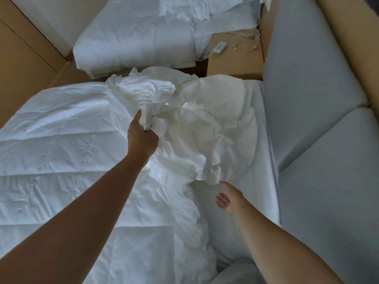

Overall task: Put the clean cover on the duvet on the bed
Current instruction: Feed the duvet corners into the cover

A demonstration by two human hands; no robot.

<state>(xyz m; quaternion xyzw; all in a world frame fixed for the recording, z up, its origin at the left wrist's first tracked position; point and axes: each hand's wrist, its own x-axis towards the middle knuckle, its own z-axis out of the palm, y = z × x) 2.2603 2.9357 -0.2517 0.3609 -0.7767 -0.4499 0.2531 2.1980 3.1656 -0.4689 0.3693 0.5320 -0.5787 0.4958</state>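
Note:
A white quilted duvet (61,152) lies spread over the near bed (260,160), covering its left and middle. On top of it, toward the head end, sits a bunched, crumpled white cover (196,124). My left hand (143,138) grips a fistful of that cover at its left side and holds it up a little. My right hand (228,198) hovers over the bare sheet just below the cover's lower edge, fingers relaxed and apart, holding nothing.
A grey padded headboard (320,99) runs along the right side. A wooden nightstand (235,60) with a white remote (219,48) and cables stands between this bed and a second white bed (143,37) beyond. Wood panels line the left wall.

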